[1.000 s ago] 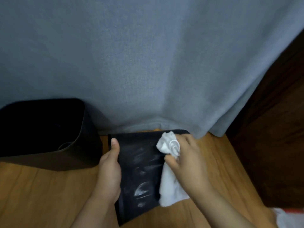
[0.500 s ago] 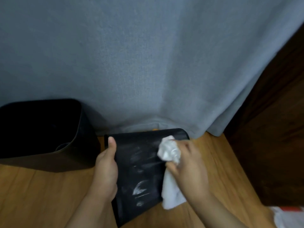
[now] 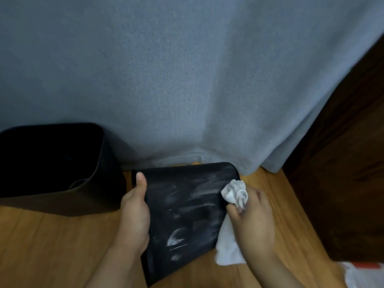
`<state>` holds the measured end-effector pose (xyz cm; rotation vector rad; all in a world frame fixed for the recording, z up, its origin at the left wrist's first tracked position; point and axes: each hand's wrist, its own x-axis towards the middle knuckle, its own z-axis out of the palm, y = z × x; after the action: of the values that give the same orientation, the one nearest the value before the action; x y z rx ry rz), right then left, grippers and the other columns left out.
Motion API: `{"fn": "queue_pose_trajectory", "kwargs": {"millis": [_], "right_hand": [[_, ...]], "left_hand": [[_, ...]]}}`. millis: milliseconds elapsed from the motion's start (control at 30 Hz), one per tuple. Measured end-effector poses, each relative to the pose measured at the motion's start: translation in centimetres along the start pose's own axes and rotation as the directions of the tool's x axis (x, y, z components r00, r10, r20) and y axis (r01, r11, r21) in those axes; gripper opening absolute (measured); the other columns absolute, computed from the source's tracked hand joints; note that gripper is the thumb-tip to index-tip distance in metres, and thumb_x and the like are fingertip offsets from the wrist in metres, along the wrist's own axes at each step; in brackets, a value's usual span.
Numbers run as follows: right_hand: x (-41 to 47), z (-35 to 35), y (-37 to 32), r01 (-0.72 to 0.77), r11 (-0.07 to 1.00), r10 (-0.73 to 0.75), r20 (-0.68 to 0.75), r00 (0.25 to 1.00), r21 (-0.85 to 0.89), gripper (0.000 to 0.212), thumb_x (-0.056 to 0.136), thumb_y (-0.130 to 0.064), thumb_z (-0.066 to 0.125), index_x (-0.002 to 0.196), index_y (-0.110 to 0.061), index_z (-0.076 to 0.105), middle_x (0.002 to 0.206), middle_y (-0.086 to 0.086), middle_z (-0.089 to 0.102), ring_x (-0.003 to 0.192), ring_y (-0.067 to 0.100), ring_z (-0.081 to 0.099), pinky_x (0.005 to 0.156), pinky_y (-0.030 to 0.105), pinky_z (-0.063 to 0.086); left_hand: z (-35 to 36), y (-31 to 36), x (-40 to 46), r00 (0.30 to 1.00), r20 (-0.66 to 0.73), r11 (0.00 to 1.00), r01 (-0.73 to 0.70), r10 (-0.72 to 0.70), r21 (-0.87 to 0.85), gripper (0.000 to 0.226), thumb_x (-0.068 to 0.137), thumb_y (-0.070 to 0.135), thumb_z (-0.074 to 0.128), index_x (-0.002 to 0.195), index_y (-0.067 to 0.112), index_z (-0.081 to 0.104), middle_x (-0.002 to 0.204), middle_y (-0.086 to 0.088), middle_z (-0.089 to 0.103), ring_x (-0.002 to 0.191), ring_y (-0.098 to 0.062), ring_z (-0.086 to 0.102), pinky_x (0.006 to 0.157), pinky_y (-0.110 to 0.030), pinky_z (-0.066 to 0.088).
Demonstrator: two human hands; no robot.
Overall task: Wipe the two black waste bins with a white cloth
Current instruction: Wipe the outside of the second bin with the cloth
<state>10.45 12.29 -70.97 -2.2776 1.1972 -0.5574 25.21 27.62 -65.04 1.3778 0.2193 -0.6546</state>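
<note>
Right hand [image 3: 252, 221], bunching the white cloth [image 3: 235, 195], slid to the tipped bin's [image 3: 187, 210] right edge; left hand [image 3: 135, 215] grips its left side. Overlap strokes across those smears.

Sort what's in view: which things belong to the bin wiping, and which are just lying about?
Job: tipped black bin, held by left hand; white cloth in right hand; upright black bin.
Lying about: grey curtain, dark wooden cabinet, white-and-red item.

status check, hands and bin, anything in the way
Left hand grips tipped bin. Right hand holds white cloth at its right edge. Smears remain. Nothing blocking.
</note>
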Motion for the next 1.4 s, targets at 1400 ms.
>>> {"fn": "queue_pose_trajectory", "kwargs": {"millis": [1400], "right_hand": [[-0.7, 0.3, -3.0, 0.234, 0.968, -0.245, 0.139, 0.960, 0.086, 0.045, 0.075, -0.036, 0.058, 0.120, -0.030, 0.055, 0.112, -0.012, 0.047, 0.093, 0.005, 0.050, 0.068, 0.018, 0.044]], "left_hand": [[-0.5, 0.0, 0.6, 0.998, -0.045, 0.998, 0.047, -0.049, -0.042, 0.056, 0.094, 0.055, 0.045, 0.107, 0.007, 0.071, 0.106, -0.016, 0.075, 0.105, -0.034, 0.069, 0.101, -0.051, 0.048]]}}
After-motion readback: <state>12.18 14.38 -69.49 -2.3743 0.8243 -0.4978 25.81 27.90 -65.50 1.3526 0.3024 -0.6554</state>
